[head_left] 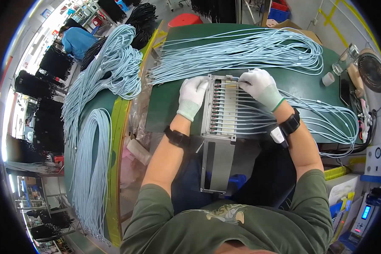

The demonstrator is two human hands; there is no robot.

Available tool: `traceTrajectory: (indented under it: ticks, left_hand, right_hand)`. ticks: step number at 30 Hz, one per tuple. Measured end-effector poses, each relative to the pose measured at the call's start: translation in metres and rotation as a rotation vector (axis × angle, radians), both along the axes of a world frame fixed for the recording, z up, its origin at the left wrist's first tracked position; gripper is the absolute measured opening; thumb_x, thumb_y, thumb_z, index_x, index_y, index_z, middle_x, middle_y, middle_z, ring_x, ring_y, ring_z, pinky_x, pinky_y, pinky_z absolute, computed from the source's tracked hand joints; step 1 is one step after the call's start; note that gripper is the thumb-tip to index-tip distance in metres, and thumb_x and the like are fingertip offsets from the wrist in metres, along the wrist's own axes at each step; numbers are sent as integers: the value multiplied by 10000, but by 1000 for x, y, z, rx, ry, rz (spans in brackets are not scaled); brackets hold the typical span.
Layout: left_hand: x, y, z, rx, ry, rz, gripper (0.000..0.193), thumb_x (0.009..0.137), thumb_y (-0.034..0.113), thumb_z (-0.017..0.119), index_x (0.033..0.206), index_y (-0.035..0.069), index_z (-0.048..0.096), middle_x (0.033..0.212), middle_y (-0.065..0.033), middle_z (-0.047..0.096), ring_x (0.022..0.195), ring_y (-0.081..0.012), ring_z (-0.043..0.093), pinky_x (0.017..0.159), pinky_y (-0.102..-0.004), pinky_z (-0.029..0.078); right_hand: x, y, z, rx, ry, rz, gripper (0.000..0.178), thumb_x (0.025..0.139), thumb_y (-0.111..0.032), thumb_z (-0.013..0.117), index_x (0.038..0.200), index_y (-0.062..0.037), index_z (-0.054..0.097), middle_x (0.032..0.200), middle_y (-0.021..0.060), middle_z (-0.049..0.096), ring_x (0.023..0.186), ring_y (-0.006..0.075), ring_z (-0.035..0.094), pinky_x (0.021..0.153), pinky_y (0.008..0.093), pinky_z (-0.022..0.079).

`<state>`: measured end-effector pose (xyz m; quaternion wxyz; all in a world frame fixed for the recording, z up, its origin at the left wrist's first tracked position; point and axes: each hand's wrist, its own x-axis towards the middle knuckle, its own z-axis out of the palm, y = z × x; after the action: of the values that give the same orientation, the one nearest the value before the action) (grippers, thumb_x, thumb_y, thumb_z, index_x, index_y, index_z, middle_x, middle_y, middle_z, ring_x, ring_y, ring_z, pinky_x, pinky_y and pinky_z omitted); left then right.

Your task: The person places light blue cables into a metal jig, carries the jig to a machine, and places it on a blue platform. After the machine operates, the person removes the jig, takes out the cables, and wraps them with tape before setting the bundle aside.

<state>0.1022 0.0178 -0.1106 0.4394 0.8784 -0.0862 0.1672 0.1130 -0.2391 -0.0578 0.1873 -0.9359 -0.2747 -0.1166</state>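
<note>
we should keep the pale-blue round cable straight, white-gloved right hand pinching it, white-gloved left hand gripping the silver rectangular metal fixture's top-left corner.

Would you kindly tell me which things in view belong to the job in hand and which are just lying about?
In use, apparently:
- left hand, gloved, at the frame's upper left
- right hand, gloved, upper right
- metal frame
- pale blue cables across it

Seemingly lying about:
- glass jar
- white cup
- black fan
</note>
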Motion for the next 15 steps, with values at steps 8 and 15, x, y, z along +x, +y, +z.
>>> traceTrajectory:
  ticks: [8, 15]
  left_hand:
    - [-13, -23, 11, 325, -234, -160, 291, 884, 385, 668, 1140, 273, 746, 1416, -215, 517, 1265, -412, 476, 1077, -474, 374]
    - [-18, -27, 9, 607, -244, -144, 317, 848, 424, 701, 1131, 288, 746, 1439, -214, 485, 1291, -418, 455, 1094, -485, 352]
  right_hand:
    - [0, 6, -12, 15, -97, 23, 111, 826, -234, 695, 807, -124, 704, 779, 62, 662, 850, 286, 629, 790, 419, 503]
    - [16, -8, -17, -193, -181, -194, 114, 802, -227, 720, 822, -116, 699, 802, 62, 655, 876, 287, 610, 805, 406, 491]
